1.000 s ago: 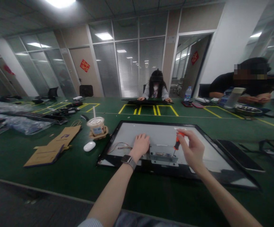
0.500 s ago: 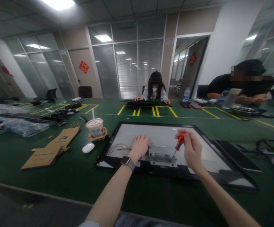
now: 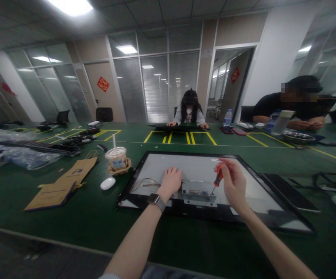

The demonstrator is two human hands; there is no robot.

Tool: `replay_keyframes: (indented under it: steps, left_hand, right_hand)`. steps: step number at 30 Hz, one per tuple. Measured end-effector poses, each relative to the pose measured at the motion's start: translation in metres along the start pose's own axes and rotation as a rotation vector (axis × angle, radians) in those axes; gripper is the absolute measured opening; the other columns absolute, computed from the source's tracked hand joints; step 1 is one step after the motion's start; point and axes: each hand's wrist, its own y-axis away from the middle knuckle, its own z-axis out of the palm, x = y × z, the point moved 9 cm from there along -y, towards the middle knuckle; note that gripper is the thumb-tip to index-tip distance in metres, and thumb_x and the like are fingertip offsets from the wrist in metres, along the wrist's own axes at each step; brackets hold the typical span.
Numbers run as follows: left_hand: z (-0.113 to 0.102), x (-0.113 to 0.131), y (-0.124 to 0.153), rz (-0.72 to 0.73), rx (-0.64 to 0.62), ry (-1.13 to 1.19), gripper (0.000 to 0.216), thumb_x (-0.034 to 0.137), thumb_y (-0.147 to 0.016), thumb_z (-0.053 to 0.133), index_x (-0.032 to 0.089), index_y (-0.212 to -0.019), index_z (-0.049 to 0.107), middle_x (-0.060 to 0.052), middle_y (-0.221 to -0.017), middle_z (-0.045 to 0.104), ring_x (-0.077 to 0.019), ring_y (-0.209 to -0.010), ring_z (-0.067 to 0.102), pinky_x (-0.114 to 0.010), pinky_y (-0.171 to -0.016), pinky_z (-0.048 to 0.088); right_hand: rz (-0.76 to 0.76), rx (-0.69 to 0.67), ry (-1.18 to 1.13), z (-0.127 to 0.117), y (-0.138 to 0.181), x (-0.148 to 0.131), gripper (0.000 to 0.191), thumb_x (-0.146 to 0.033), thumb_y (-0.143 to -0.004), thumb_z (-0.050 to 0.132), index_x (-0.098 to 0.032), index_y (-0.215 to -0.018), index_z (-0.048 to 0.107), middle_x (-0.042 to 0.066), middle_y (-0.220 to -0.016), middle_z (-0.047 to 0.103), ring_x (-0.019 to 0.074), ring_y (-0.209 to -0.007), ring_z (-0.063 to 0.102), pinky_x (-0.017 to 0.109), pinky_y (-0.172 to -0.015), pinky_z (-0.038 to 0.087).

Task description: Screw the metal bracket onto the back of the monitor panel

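A flat monitor panel (image 3: 252, 182) lies face down on the green table, its grey metal back up. A small metal board cover (image 3: 198, 190) sits near its front edge, with thin coloured wires (image 3: 144, 182) running off to the left. My left hand (image 3: 171, 182), with a watch on its wrist, lies with curled fingers on the panel beside the cover. My right hand (image 3: 232, 181) grips an orange and black screwdriver (image 3: 217, 178), tip down on the cover's right end.
A lidded drink cup (image 3: 116, 158), a white mouse (image 3: 108, 183) and flattened brown paper bags (image 3: 60, 185) lie left of the panel. A dark flat panel (image 3: 290, 188) and cables lie to the right. One person sits across the table, another at the far right.
The screwdriver handle has tilted slightly in my right hand while its tip stays on the cover. My left hand has stayed put. The view has shifted a little.
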Motion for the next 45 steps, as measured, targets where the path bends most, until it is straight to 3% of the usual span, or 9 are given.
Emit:
replay_keyframes:
  steps: [5, 11, 14, 17, 21, 26, 33, 40, 45]
  left_hand:
    - [-0.001, 0.001, 0.001, 0.000, -0.012, -0.006, 0.038, 0.024, -0.103, 0.036, 0.017, -0.135, 0.054, -0.015, -0.146, 0.053, -0.0285, -0.134, 0.049, -0.045, -0.112, 0.039]
    - [-0.003, 0.001, 0.001, 0.004, -0.009, 0.002, 0.038, 0.023, -0.103, 0.037, 0.018, -0.137, 0.053, -0.016, -0.146, 0.052, -0.0280, -0.134, 0.050, -0.047, -0.111, 0.040]
    - [-0.004, 0.002, 0.001, 0.007, -0.014, -0.001, 0.038, 0.023, -0.103, 0.037, 0.017, -0.136, 0.054, -0.015, -0.146, 0.053, -0.0281, -0.134, 0.049, -0.047, -0.112, 0.040]
    - [-0.004, 0.002, 0.002, 0.007, -0.015, 0.001, 0.039, 0.024, -0.103, 0.037, 0.016, -0.136, 0.054, -0.015, -0.147, 0.052, -0.0279, -0.135, 0.048, -0.045, -0.112, 0.039]
    - [-0.001, 0.000, 0.001, 0.000, -0.008, 0.000, 0.039, 0.024, -0.103, 0.036, 0.018, -0.138, 0.052, -0.014, -0.147, 0.052, -0.0280, -0.136, 0.047, -0.046, -0.112, 0.039]
    - [0.001, 0.000, 0.000, 0.003, -0.001, 0.003, 0.039, 0.025, -0.103, 0.037, 0.019, -0.137, 0.053, -0.014, -0.147, 0.052, -0.0284, -0.136, 0.048, -0.047, -0.112, 0.040]
    - [-0.002, 0.000, 0.001, 0.000, -0.009, 0.012, 0.040, 0.024, -0.102, 0.036, 0.016, -0.137, 0.053, -0.015, -0.147, 0.052, -0.0289, -0.135, 0.048, -0.046, -0.112, 0.039]
    - [-0.001, 0.000, 0.000, 0.001, -0.012, 0.014, 0.039, 0.026, -0.103, 0.035, 0.017, -0.137, 0.053, -0.014, -0.147, 0.052, -0.0275, -0.135, 0.048, -0.045, -0.112, 0.039]
    - [-0.002, 0.001, 0.000, 0.005, -0.016, 0.007, 0.039, 0.024, -0.103, 0.037, 0.017, -0.137, 0.054, -0.014, -0.146, 0.053, -0.0277, -0.134, 0.049, -0.044, -0.112, 0.040]
  right_hand:
    - [0.013, 0.023, -0.080, 0.001, 0.001, 0.002, 0.016, -0.037, -0.086, 0.070, -0.022, -0.089, 0.063, 0.000, -0.072, 0.066, 0.0167, -0.064, 0.064, 0.029, -0.050, 0.054]
    - [-0.010, 0.024, -0.083, 0.004, 0.006, 0.003, 0.023, -0.033, -0.077, 0.079, -0.022, -0.090, 0.063, 0.001, -0.078, 0.066, 0.0162, -0.062, 0.062, 0.029, -0.049, 0.054]
    - [-0.037, -0.027, -0.032, 0.007, 0.009, 0.001, 0.016, -0.035, -0.086, 0.071, -0.023, -0.095, 0.064, 0.002, -0.082, 0.067, 0.0157, -0.061, 0.061, 0.029, -0.048, 0.051]
    - [-0.115, -0.095, 0.080, 0.011, 0.011, -0.007, 0.016, -0.034, -0.097, 0.055, -0.023, -0.097, 0.067, 0.005, -0.086, 0.068, 0.0194, -0.074, 0.065, 0.033, -0.061, 0.054]
    - [-0.230, -0.082, 0.172, 0.008, 0.010, -0.018, 0.022, -0.032, -0.099, 0.049, -0.024, -0.100, 0.069, 0.007, -0.093, 0.068, 0.0228, -0.087, 0.066, 0.039, -0.075, 0.053]
    - [-0.200, -0.077, 0.134, 0.007, 0.007, -0.011, 0.026, -0.031, -0.101, 0.043, -0.025, -0.102, 0.068, 0.007, -0.096, 0.069, 0.0224, -0.087, 0.066, 0.038, -0.077, 0.052]
    - [-0.272, 0.007, 0.154, 0.001, 0.005, -0.025, 0.006, -0.029, -0.089, 0.067, -0.025, -0.086, 0.070, 0.004, -0.086, 0.062, 0.0230, -0.083, 0.061, 0.040, -0.076, 0.049]
    - [-0.137, -0.075, 0.129, 0.006, 0.004, -0.010, 0.021, -0.032, -0.098, 0.052, -0.024, -0.105, 0.069, 0.005, -0.089, 0.067, 0.0209, -0.081, 0.065, 0.037, -0.072, 0.051]
    - [-0.193, -0.072, 0.103, 0.009, 0.006, -0.014, 0.012, -0.029, -0.095, 0.058, -0.024, -0.096, 0.069, 0.004, -0.089, 0.065, 0.0210, -0.083, 0.063, 0.039, -0.076, 0.050]
